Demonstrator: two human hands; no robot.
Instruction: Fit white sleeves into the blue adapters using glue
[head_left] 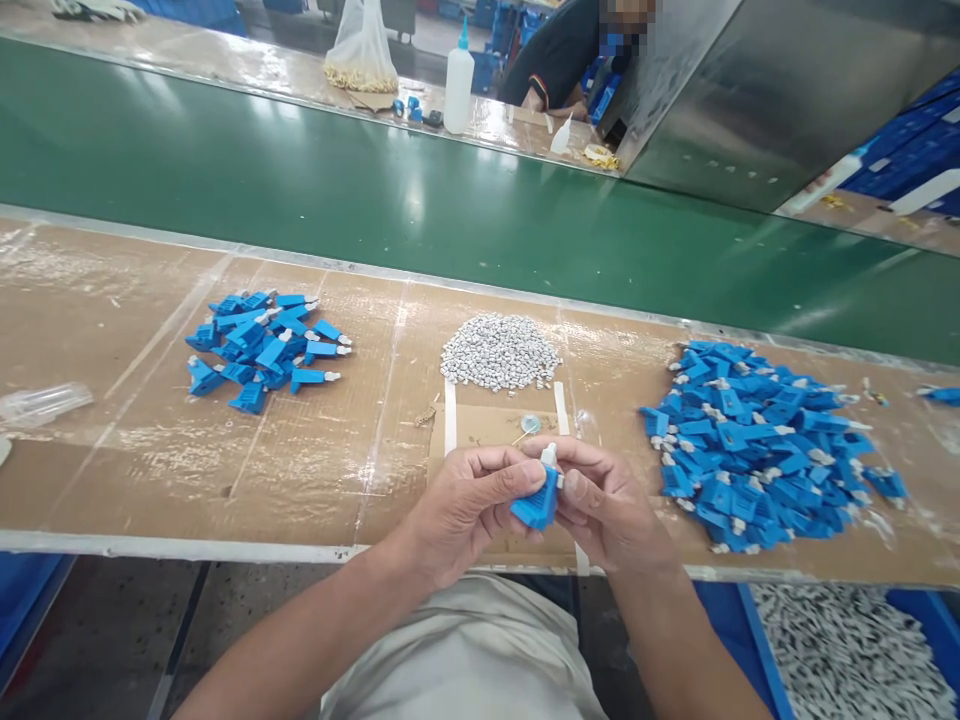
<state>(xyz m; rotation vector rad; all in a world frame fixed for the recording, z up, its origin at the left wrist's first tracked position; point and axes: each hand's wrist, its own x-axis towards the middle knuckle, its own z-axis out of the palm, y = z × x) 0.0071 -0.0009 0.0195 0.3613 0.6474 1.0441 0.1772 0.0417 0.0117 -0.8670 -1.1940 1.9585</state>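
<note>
Your bench [300,470] is topped with brown, glossy sheeting, taped seams running across it, pale front edge. Left of you: smaller pile of blue pieces [262,345], grey-white tips on them; farther left, clear plastic container [46,403] on its side. Middle: heap of small grey-white bits [500,352], just beyond a cardboard sheet [480,425] edged by white strips [450,415]. Your right: bigger blue pile [757,445], loosely spread; another blue piece [943,396] near frame edge.
</note>
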